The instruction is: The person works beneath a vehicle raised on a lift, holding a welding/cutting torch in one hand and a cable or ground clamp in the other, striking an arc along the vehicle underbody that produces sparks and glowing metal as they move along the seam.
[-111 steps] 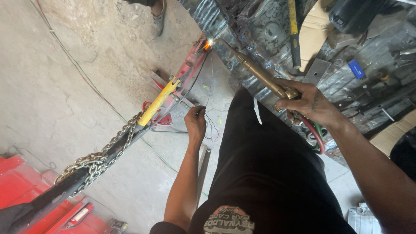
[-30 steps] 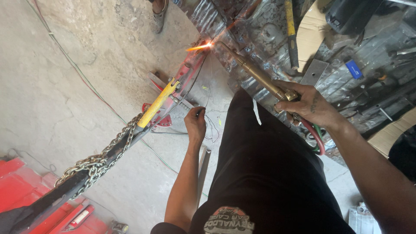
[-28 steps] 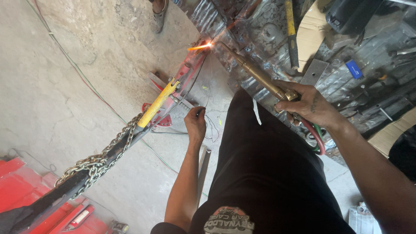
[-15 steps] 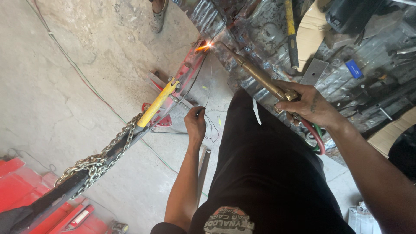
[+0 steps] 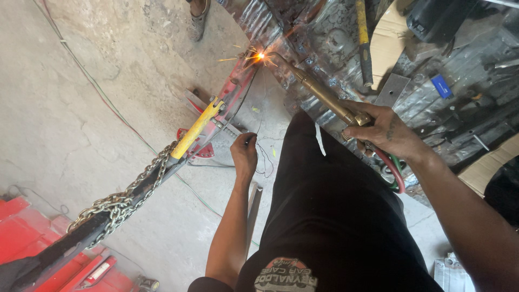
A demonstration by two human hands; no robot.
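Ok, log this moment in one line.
right hand: grips brass torch | flame tip: sparking | left hand: holds thin wire

The right hand [image 5: 385, 131] sits at about three o'clock from the frame's centre, fingers closed around what it holds, knuckles up, thumb side toward eleven o'clock. Its bare forearm runs from the wrist down toward five o'clock and leaves the frame at the lower right. The left hand [image 5: 245, 157] lies near the centre, curled into a loose pinch, fingertips toward twelve o'clock. Its bare forearm drops straight toward six o'clock, elbow bent beside the torso.
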